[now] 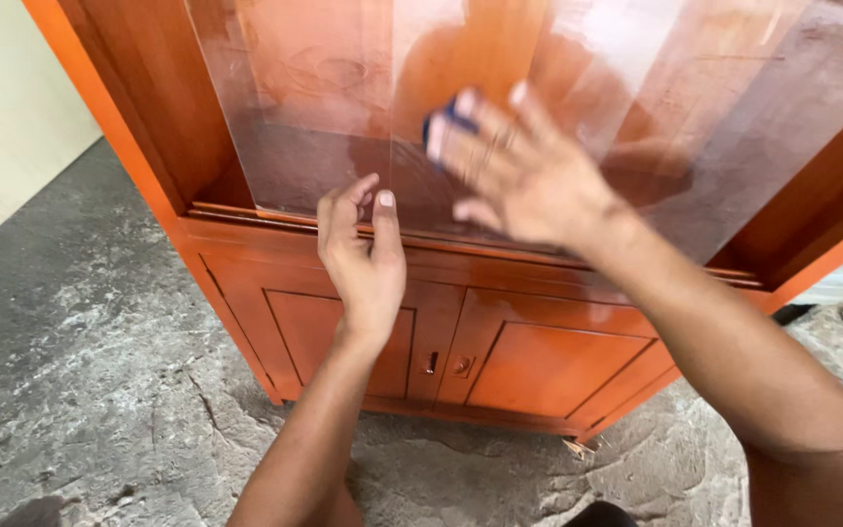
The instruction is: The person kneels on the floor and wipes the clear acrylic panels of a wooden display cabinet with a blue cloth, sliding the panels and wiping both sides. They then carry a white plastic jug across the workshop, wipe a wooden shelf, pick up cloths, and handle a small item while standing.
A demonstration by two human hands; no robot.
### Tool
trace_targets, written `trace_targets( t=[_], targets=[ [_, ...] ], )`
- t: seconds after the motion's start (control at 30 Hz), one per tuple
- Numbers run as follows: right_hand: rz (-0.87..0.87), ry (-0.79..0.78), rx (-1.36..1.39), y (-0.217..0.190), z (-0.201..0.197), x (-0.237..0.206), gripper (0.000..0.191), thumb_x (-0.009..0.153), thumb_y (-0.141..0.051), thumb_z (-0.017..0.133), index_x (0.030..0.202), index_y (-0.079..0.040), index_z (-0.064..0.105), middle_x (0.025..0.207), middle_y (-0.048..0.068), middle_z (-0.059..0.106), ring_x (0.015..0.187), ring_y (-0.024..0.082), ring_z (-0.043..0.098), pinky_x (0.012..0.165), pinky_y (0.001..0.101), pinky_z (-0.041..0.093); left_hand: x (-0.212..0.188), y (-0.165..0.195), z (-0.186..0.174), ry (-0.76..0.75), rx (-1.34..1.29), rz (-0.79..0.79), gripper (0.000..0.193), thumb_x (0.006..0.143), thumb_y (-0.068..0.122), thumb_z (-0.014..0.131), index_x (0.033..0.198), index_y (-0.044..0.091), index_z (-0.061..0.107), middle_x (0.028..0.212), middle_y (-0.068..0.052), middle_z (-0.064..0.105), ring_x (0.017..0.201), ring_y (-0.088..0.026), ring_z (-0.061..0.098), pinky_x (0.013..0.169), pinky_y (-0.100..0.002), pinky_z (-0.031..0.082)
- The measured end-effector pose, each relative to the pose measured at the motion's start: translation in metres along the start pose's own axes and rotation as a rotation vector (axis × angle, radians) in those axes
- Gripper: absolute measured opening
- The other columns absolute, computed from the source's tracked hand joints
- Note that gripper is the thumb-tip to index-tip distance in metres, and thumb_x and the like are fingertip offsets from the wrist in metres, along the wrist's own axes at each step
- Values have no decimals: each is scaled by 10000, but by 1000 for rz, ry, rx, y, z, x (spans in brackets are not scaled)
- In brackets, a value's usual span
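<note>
Glass [285, 107] in the orange cabinet [539, 366] looks maybe half wiped, streaks everywhere; right hand [514, 171] clamped on a blue pad [446, 122], left hand [363, 259] loosely curled at its bottom edge.

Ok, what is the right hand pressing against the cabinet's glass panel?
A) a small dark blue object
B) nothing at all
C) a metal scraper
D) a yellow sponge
A: the right hand, blurred, has a small dark blue object under its fingertips against the glass panel.

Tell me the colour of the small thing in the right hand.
Dark blue, seen in the head view.
</note>
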State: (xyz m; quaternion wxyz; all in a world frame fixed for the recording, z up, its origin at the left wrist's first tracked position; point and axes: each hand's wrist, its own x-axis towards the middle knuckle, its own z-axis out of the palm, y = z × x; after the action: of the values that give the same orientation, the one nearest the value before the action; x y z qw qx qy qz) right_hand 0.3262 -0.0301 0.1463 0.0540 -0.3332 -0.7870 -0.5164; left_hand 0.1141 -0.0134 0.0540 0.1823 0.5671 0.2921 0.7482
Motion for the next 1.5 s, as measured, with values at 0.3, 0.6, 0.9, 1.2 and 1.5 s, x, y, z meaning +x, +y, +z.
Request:
trace_targets(
  t=[0.3, 0.6, 0.9, 1.2, 1.5],
  targets=[
    [218, 101, 259, 21, -58, 64, 736, 1028, -431, 676, 1605, -7, 503, 1660, 227, 438, 1558, 452, 295, 1251, 655, 207, 0, 41, 3, -52, -67, 259, 277, 1028, 30, 641, 1303, 6, 616, 1296, -165, 606, 1238, -306, 605, 1078, -398, 517],
    [275, 130, -131, 183, -96, 77, 551, 933, -201, 716, 1482, -175, 682, 1526, 93, 599, 1426, 358, 490, 1119, 625, 291, 77, 117, 20, -286, -157, 92, 269, 956, 24, 646, 1220, -25, 656, 1221, -188, 634, 1098, -290, 667, 926, -378, 559],
    [748, 158, 489, 181, -233, 57, 340, 813, 52, 699, 1090, -136, 760, 850, 20, 613, 754, 249, 505, 728, 497, 351, 88, 233, -49, -497, 161, -699, 173, 828, 85, 741, 990, 29, 767, 818, -72, 780, 762, -132, 750, 637, -328, 612],
    [1012, 327, 1050, 142, -419, 58, 226, 848, 50, 716, 1050, -49, 742, 991, 81, 703, 862, 226, 667, 732, 369, 536, 115, 408, -43, -529, -202, -996, 305, 952, 164, 622, 1170, -28, 713, 954, -89, 788, 888, -173, 751, 835, -343, 596],
    [697, 307, 802, 155, -471, 90, 278, 803, -8, 744, 1077, -16, 694, 1000, 122, 679, 876, 295, 660, 774, 404, 525, 137, 472, -16, -600, -622, -1204, 331, 1037, 172, 570, 1267, -43, 673, 1185, -87, 711, 1028, -146, 682, 946, -323, 576]
  ],
)
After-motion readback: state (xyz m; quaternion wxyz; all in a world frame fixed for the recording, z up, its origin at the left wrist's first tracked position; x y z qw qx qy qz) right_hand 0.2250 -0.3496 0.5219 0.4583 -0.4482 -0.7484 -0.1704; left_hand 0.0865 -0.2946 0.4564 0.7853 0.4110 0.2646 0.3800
